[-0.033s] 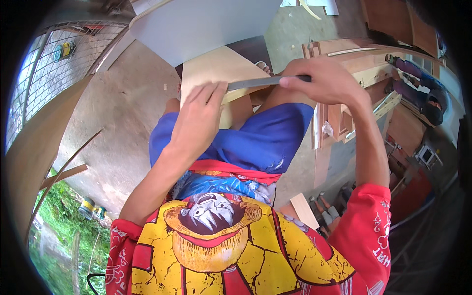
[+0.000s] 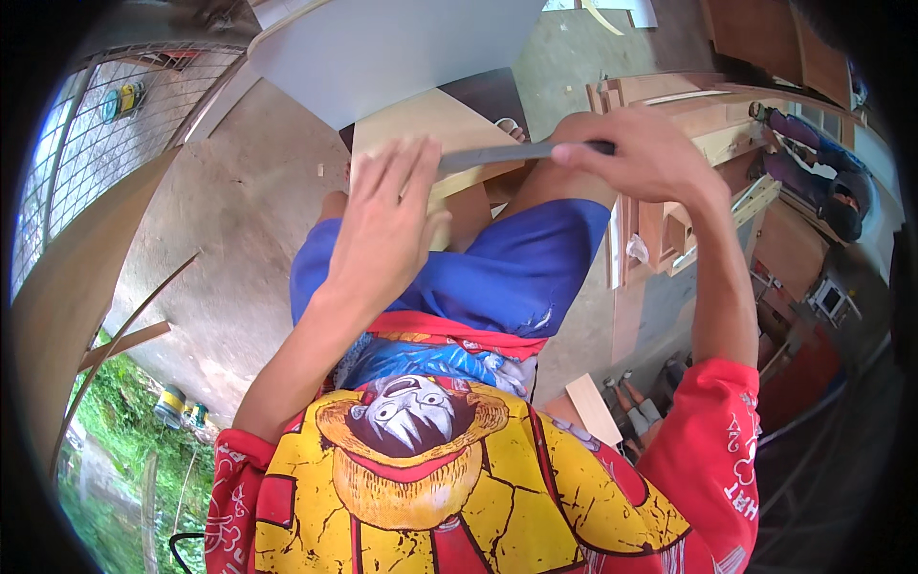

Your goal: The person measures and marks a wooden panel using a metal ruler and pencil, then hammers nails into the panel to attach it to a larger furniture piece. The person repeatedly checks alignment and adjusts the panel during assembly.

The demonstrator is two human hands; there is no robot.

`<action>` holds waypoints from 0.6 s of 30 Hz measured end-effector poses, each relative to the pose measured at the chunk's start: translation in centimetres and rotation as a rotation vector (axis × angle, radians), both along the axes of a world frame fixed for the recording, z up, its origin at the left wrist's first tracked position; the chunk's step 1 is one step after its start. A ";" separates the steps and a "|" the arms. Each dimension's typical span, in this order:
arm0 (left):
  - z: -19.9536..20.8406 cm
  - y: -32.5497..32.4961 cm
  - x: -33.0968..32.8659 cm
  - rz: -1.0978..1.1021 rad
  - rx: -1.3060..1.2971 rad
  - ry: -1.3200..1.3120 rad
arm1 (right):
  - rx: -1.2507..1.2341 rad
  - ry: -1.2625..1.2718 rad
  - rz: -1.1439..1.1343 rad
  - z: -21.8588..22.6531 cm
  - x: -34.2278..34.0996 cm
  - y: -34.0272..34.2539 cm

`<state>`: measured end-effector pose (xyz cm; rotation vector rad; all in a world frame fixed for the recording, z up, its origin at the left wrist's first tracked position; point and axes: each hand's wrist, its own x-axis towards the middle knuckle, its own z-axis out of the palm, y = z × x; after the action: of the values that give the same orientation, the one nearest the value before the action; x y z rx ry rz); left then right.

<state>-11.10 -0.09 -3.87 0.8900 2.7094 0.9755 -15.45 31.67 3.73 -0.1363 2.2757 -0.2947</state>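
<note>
A flat grey metal file (image 2: 497, 155) with a dark handle lies across the upper edge of a pale wooden board (image 2: 421, 122), above my lap. My right hand (image 2: 636, 158) is closed round the handle, its thumb stretched along the file. At the other end, the fingers of my left hand (image 2: 387, 206) rest over the file's tip, slightly blurred, with the thumb lower down. That tip is hidden under the fingers. Part of the board lies behind my left hand.
A large grey-white panel (image 2: 402, 53) stands just beyond the board. Wooden frames (image 2: 660, 234) lie to the right, near another person (image 2: 841, 206). Wire mesh (image 2: 72, 124) and a curved wooden sheet (image 2: 72, 277) border the left side. A loose plank (image 2: 593, 408) lies at lower right.
The file has shifted slightly to the right with my right hand. My left hand has risen a little, its fingers straighter and its thumb now showing.
</note>
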 end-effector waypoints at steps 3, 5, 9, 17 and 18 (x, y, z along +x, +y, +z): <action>2.4 0.5 -2.3 0.127 0.112 -0.019 | 0.083 0.035 -0.119 2.7 0.4 2.1; 1.5 0.1 -3.9 0.165 0.203 -0.197 | 0.088 0.068 -0.213 3.6 1.7 3.8; -1.8 0.6 -6.2 0.062 0.172 -0.652 | 0.034 0.139 -0.498 3.7 6.0 4.8; -5.3 6.2 -7.8 -0.227 0.211 -0.811 | -0.497 0.266 -1.360 0.7 14.6 1.5; -5.4 6.5 -7.7 -0.223 0.181 -0.824 | -0.544 0.271 -1.441 0.5 14.8 0.2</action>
<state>-18.82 6.37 -9.29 0.6018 1.8193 1.2061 -0.61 31.86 4.25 1.2885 2.0730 -1.6740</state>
